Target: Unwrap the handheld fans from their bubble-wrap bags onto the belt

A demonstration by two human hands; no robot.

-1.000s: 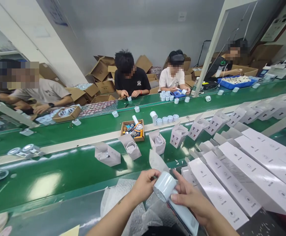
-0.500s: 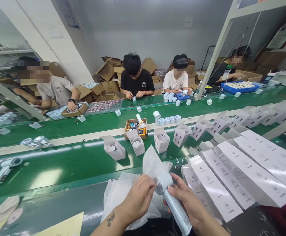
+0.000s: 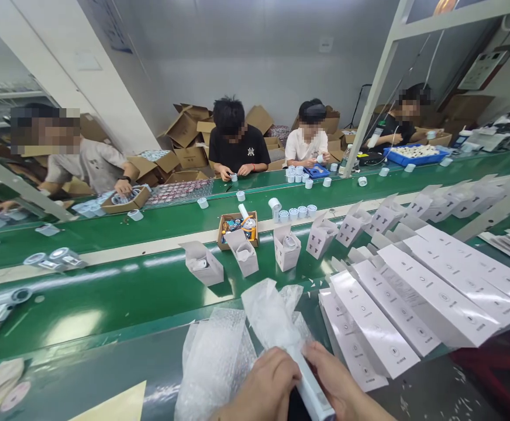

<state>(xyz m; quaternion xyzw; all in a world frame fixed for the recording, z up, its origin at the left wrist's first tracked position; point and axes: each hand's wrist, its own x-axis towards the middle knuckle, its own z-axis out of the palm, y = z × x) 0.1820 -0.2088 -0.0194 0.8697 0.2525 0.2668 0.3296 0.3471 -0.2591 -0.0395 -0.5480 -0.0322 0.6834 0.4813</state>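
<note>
A light-blue handheld device point(image 3: 311, 393) with a long handle slants between my hands, its lower end towards me. A thin, translucent white bag point(image 3: 266, 316) covers its head, so I cannot make out exactly what kind of device it is. My left hand point(image 3: 269, 377) is closed at the upper handle, near the mouth of the bag. From the other side my right hand point(image 3: 331, 368) grips the handle, thumb along its edge. Just left of my hands lies a pile of bubble-wrap bags point(image 3: 213, 362).
Open white boxes point(image 3: 204, 266) stand in a row along the green belt point(image 3: 119, 292). Flat white cartons point(image 3: 382, 327) lean at the right. A small box of parts point(image 3: 222, 234) sits behind. Similar devices point(image 3: 3, 313) lie at the left. Several co-workers sit across the line.
My left hand has moved from the bag at the device's head down to the handle. The bag now lies further down over the head. The view has shifted slightly.
</note>
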